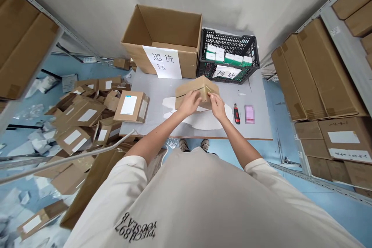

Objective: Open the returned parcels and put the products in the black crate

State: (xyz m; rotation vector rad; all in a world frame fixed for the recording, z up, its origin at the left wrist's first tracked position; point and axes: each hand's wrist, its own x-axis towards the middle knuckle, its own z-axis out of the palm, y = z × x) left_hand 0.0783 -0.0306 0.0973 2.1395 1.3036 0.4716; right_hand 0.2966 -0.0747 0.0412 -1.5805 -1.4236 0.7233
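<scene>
A small cardboard box [190, 86] sits tilted on the table in front of me, with a dark slit along its seam and tape at its right corner. My left hand [190, 102] grips the box's near side, fingers curled against it. My right hand [217, 106] is closed at the taped corner, its thumb and fingertips pinching the edge there. A white paper sheet [203, 121] lies under the box. To the right rest a red and black utility knife [236, 114] and a flat pink rectangular item [249, 114].
A large open carton [130, 52] with a paper sign and a black plastic crate [203, 52] holding green-and-white boxes stand at the back. A closed labelled box [117, 114] sits at the table's left. Cartons pile up on the left floor; shelves [302, 162] with boxes flank the right.
</scene>
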